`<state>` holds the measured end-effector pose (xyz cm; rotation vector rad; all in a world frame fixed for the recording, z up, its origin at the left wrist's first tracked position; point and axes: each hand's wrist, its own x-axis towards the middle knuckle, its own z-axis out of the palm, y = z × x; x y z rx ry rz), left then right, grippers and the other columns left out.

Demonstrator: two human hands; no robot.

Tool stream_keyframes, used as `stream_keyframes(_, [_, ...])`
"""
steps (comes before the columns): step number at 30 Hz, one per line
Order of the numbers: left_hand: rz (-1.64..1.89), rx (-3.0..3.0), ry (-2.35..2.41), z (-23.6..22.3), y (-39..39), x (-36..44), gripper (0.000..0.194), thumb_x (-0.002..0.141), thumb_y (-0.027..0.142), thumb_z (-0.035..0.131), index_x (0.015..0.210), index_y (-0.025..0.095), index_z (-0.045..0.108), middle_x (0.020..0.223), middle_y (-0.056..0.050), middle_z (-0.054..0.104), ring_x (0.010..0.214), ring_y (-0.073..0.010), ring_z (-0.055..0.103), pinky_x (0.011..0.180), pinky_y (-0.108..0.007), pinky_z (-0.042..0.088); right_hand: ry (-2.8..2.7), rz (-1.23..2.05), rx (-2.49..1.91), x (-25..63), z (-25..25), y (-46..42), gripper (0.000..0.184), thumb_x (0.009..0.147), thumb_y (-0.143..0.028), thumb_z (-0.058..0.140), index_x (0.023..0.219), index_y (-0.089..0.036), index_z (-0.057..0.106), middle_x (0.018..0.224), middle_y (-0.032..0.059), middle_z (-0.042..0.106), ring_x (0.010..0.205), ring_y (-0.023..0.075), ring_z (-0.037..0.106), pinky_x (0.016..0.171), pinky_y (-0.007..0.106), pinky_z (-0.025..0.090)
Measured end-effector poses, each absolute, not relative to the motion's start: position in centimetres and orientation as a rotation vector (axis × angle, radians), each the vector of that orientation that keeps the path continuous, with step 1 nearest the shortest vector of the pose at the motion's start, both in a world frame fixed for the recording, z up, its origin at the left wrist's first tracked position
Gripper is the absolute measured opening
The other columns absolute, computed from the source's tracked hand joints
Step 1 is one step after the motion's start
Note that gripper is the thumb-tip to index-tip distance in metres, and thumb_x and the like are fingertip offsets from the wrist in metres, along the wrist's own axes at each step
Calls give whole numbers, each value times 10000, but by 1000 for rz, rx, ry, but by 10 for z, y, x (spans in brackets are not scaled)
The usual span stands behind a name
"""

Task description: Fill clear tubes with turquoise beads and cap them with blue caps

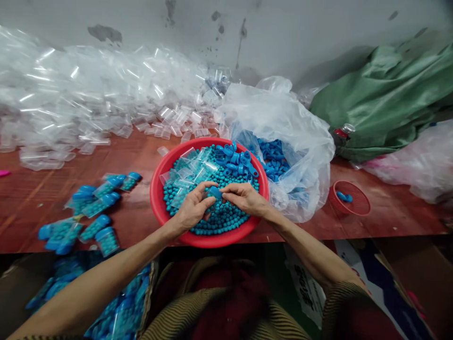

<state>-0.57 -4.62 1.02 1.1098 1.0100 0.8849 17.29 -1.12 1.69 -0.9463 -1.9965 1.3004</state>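
Over a red basin (209, 242), my left hand (194, 208) is closed around a small clear plastic bottle, mostly hidden by the fingers. A blue cap (214, 192) shows at its top, and my right hand (244, 197) pinches the cap's right side. I cannot tell whether the cap is fully seated. Below both hands, turquoise beads (221, 221) fill the basin. Several empty clear bottles (193, 167) lie on the beads at the left, and loose blue caps (235, 159) are heaped at the back right.
Filled, capped bottles (94, 205) lie left on the red table (130, 222); more fill a box (123, 302) below. Empty bottles (88, 94) pile along the wall. Right are a plastic bag (307, 141) of blue caps, a small red basket (366, 204) and a green sack (382, 99).
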Motion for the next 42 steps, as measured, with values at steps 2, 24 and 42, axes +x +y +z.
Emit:
stream_keyframes(2, [892, 1112, 1048, 10, -47, -6, 416, 756, 361, 613, 1106, 186, 470, 569, 91, 431, 370, -37, 371, 342, -171, 352, -2096, 1181, -898, 171, 16, -11, 186, 828, -224, 501, 835, -162, 677, 657, -10, 600, 602, 107, 534, 598, 226, 415])
stream_keyframes(24, [950, 1321, 1088, 10, -50, -2, 545, 818, 292, 514, 1327, 190, 349, 647, 62, 459, 457, -56, 385, 447, -202, 341, -2266, 971, -1051, 157, 13, -30, 788, 798, -436, 601, 1424, -85, 275, 1251, 195, 527, 1135, 286, 534, 912, 431, 470])
stream_keyframes(42, [1045, 1033, 1103, 10, -47, -4, 324, 711, 325, 646, 964, 192, 493, 666, 59, 504, 615, -83, 469, 609, -204, 376, -2456, 427, -1276, 127, 4, -37, 742, 729, -456, 624, 1282, -35, 367, 1090, 232, 533, 886, 323, 615, 668, 434, 532])
